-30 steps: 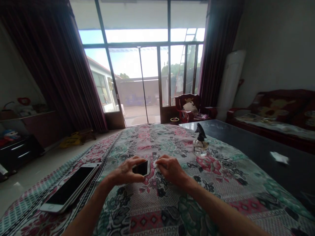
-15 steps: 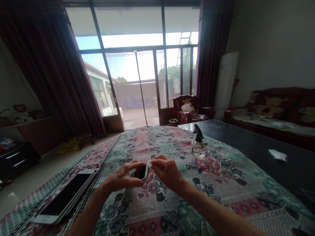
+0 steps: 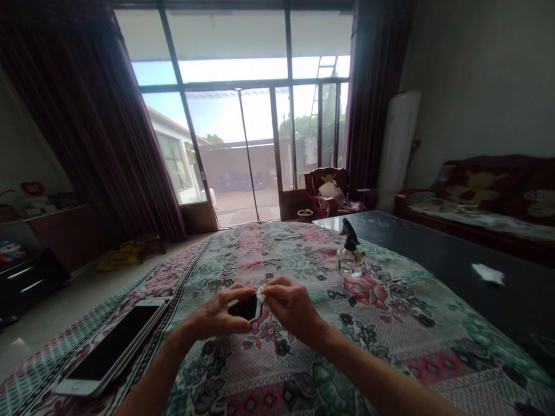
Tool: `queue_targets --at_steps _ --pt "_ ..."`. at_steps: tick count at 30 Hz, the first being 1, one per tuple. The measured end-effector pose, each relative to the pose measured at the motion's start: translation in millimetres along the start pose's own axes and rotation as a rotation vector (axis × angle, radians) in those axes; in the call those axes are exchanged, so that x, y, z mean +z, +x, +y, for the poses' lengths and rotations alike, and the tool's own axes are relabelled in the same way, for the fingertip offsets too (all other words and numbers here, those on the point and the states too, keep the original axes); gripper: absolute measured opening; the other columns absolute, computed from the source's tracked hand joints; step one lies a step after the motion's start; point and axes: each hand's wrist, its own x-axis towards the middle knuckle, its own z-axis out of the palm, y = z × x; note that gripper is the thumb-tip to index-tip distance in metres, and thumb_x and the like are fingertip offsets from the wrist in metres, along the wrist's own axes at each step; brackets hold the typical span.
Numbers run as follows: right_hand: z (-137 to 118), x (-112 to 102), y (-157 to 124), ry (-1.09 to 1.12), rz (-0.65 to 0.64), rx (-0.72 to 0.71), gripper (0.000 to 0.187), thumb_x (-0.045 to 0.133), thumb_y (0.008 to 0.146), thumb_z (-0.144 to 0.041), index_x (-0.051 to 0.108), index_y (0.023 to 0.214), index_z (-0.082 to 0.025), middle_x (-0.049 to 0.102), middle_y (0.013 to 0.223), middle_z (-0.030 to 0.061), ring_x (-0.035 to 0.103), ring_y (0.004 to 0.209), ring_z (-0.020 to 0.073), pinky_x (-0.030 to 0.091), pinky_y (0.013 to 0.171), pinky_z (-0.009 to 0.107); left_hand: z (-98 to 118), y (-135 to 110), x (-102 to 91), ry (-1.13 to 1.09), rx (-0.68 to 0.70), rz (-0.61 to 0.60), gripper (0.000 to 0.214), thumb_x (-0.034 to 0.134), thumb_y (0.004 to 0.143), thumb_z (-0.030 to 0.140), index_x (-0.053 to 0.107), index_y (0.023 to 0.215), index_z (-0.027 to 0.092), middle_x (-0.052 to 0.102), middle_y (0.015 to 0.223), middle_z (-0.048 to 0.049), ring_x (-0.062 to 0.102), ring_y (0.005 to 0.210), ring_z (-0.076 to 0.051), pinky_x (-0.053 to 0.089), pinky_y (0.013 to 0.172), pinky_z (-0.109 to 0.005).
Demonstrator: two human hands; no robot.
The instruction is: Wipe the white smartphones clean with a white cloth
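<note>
My left hand [image 3: 217, 312] grips a smartphone [image 3: 245, 308] by its edges, thumb on the near side and fingers on the far side. The phone has a dark face and a pale rim. My right hand [image 3: 291, 303] pinches a small white tissue [image 3: 261, 293] against the phone's right end. Part of the tissue is hidden by the fingers. Left of my forearm lie stacked white phones or tablets, the top one a white-framed device [image 3: 110, 349] with a dark screen. Beyond my right hand stands a clear spray bottle [image 3: 350, 260] with a black trigger head.
A floral cloth [image 3: 269, 375] covers the surface under my hands. To the right is a dark tabletop [image 3: 416, 248] with a crumpled white paper [image 3: 489, 274] on it. A red wooden armchair [image 3: 321, 193] and a sofa [image 3: 472, 196] stand farther back, near glass doors [image 3: 234, 156].
The tissue and my right fingertips have shifted slightly left and up along the phone's end. The phone has tilted a little, showing more of its dark face. My left hand keeps its grip.
</note>
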Motion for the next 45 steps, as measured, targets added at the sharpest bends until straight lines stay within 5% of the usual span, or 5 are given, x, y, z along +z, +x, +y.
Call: queue_targets --at_steps 7,15,23,41,45 --pt "0 -1 -2 -0.026 0.033 0.039 0.017 0.061 0.078 -0.009 0.072 0.085 -0.02 0.068 0.085 0.0039 0.064 0.078 0.0139 0.051 0.073 0.026 5 0 1.7 -0.037 -0.002 -0.004 0.057 0.074 0.065 0.033 0.061 0.12 0.033 0.06 0.123 0.0041 0.054 0.112 -0.021 0.04 0.099 -0.03" --pt "-22 16 -10 0.102 0.016 -0.045 0.02 0.06 0.077 -0.008 0.069 0.087 -0.023 0.066 0.087 0.0019 0.063 0.081 0.0125 0.051 0.074 0.025 -14 1 -2.1 -0.079 0.003 0.049 0.056 0.073 0.066 0.036 0.06 0.121 0.032 0.062 0.116 0.0042 0.055 0.106 -0.021 0.042 0.095 -0.029" --pt "-3 1 -1 0.004 0.092 0.059 0.018 0.058 0.079 -0.008 0.07 0.086 -0.021 0.066 0.085 0.0033 0.063 0.078 0.0138 0.049 0.072 0.026 -6 -3 -10.2 -0.176 0.069 -0.029 0.05 0.068 0.07 0.035 0.063 0.119 0.03 0.063 0.104 0.0031 0.052 0.094 -0.018 0.042 0.087 -0.03" --pt "-10 0 -4 -0.022 -0.082 -0.125 0.024 0.052 0.086 -0.011 0.07 0.096 -0.023 0.062 0.092 0.0031 0.06 0.085 0.0132 0.051 0.077 0.026 -6 -3 -12.2 -0.171 0.062 -0.056 0.049 0.067 0.07 0.043 0.064 0.116 0.028 0.064 0.11 0.0012 0.053 0.097 -0.021 0.043 0.089 -0.032" --pt "-6 0 -2 -0.035 -0.014 -0.082 0.022 0.054 0.084 -0.011 0.07 0.094 -0.022 0.064 0.091 0.0038 0.061 0.084 0.0135 0.05 0.076 0.026 -6 -3 -12.4 -0.154 0.053 -0.065 0.05 0.069 0.069 0.042 0.064 0.116 0.027 0.064 0.104 0.0014 0.053 0.095 -0.021 0.044 0.087 -0.032"
